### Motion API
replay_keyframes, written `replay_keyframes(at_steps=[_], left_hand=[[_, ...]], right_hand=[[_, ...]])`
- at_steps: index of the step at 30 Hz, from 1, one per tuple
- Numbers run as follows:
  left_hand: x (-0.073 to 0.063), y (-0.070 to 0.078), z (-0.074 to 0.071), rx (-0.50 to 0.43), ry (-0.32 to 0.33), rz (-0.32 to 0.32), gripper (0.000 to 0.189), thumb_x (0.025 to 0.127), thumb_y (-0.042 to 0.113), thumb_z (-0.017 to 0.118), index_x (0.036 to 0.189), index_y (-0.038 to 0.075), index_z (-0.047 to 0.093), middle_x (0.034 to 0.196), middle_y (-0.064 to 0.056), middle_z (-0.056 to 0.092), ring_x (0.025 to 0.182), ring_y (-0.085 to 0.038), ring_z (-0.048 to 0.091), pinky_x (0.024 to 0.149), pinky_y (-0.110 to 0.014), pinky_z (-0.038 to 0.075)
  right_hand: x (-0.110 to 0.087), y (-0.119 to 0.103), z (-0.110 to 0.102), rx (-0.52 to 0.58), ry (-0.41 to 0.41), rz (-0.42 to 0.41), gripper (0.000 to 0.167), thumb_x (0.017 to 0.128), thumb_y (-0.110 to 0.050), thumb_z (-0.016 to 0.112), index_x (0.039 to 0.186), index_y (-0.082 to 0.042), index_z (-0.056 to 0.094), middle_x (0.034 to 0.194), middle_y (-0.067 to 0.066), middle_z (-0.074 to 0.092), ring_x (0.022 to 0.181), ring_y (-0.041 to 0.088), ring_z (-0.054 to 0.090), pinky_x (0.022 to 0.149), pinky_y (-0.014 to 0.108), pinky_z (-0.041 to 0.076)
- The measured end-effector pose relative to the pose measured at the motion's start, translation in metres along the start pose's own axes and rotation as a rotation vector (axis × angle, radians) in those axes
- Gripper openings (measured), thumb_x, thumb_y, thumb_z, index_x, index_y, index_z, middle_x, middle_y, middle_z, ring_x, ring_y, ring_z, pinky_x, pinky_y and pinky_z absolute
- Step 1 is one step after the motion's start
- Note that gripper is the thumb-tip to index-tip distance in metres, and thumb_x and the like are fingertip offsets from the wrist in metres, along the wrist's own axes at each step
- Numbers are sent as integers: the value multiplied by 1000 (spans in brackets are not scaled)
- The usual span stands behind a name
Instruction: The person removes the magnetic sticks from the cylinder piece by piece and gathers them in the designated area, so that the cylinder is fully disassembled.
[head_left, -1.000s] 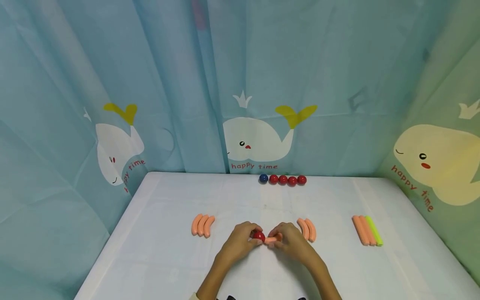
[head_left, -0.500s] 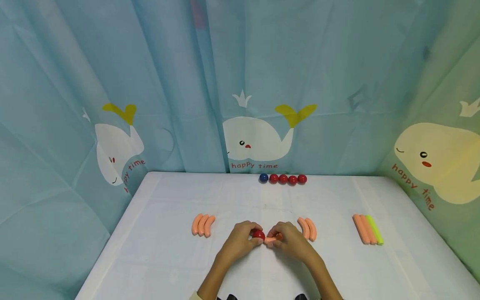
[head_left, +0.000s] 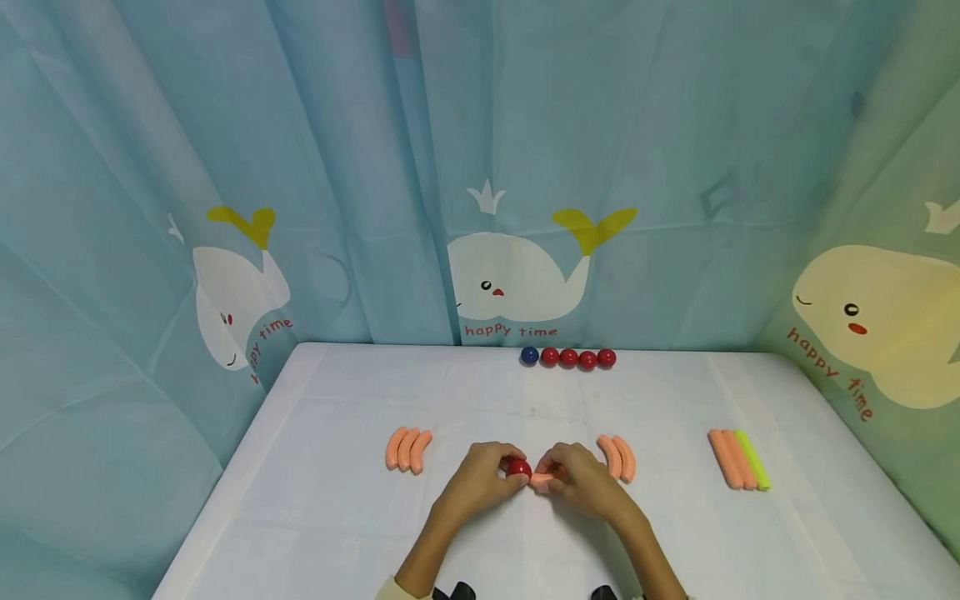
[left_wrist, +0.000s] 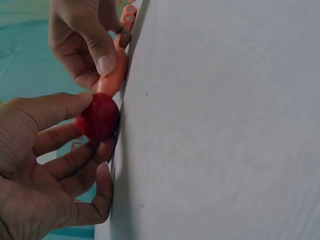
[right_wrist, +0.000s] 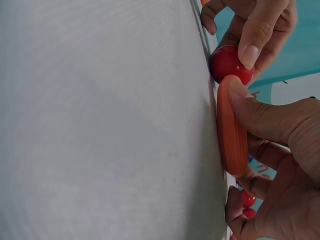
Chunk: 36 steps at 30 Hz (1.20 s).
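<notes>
Near the middle of the white table, my left hand (head_left: 480, 477) pinches a glossy red ball (head_left: 519, 468) between thumb and fingers. My right hand (head_left: 587, 483) pinches a short orange curved stick (head_left: 540, 480), thumb on one side and fingers on the other. In the left wrist view, one end of the orange stick (left_wrist: 112, 77) meets the red ball (left_wrist: 100, 119), low over the tabletop. From the right wrist, the stick (right_wrist: 231, 131) shows a ribbed side, and its end overlaps the ball (right_wrist: 231, 65). The fingers hide part of both pieces.
Three curved orange sticks (head_left: 405, 451) lie to the left, with two more curved sticks (head_left: 621, 459) just beyond my right hand. Further right are two straight orange sticks (head_left: 729, 460) and a lime-green stick (head_left: 752, 460). A blue ball (head_left: 529, 357) and several red balls (head_left: 568, 358) line the back edge before a curtain (head_left: 360, 167).
Slightly less of the curved orange stick shows between my right fingers than a second ago. Both hands stay in nearly the same place, and the left still holds the red ball.
</notes>
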<state>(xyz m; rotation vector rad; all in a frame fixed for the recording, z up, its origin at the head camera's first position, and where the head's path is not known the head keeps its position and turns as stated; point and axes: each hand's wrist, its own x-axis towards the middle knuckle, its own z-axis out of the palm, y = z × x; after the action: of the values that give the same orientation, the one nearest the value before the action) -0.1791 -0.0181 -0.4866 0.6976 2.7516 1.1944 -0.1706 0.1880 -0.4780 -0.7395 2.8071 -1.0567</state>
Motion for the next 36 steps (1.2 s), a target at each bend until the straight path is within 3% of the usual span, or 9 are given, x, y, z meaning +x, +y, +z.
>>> replay_keyframes(at_steps=[7, 12, 18, 23, 29, 36], left_hand=[[-3, -12, -15, -45, 41, -90, 24, 85, 17, 74, 107, 6, 72, 95, -2, 71, 87, -11, 62, 73, -23, 49], [-3, -14, -19, -53, 28, -81, 27, 86, 19, 73, 109, 6, 72, 97, -3, 72, 89, -13, 64, 75, -24, 50], [-3, -14, -18, -35, 36, -115, 31, 86, 20, 74, 111, 3, 71, 98, -5, 70, 90, -15, 62, 75, -25, 50], [1, -13, -18, -5, 18, -112, 32, 86, 19, 74, 112, 0, 70, 90, -4, 62, 81, -11, 54, 69, -22, 45], [18, -15, -15, 50, 56, -142, 29, 85, 20, 76, 106, 1, 70, 83, -6, 56, 76, -12, 49, 64, -25, 44], [60, -24, -16, 35, 137, -221, 29, 84, 20, 77, 104, 1, 69, 92, -13, 66, 84, -21, 60, 73, -35, 52]], right_hand=[[-4, 5, -4, 1, -12, -2, 8, 87, -19, 73, 88, -13, 67, 83, -8, 63, 78, 2, 51, 69, 22, 46], [-4, 6, -4, 11, -3, 1, 8, 87, -19, 73, 88, -13, 68, 83, -7, 62, 77, 2, 51, 68, 21, 46], [-2, 6, -1, -5, -8, -7, 7, 88, -21, 72, 87, -15, 68, 84, -7, 61, 80, 6, 50, 70, 23, 44], [-1, 6, 1, -1, -9, 22, 5, 88, -21, 72, 87, -16, 69, 85, -7, 60, 82, 7, 49, 71, 23, 44], [-2, 3, -1, 25, -19, 13, 4, 88, -16, 72, 88, -12, 70, 87, -2, 61, 85, 12, 52, 72, 25, 47], [-2, 1, -2, 8, -29, 19, 3, 87, -13, 72, 89, -14, 70, 88, -3, 60, 87, 12, 51, 74, 26, 47]])
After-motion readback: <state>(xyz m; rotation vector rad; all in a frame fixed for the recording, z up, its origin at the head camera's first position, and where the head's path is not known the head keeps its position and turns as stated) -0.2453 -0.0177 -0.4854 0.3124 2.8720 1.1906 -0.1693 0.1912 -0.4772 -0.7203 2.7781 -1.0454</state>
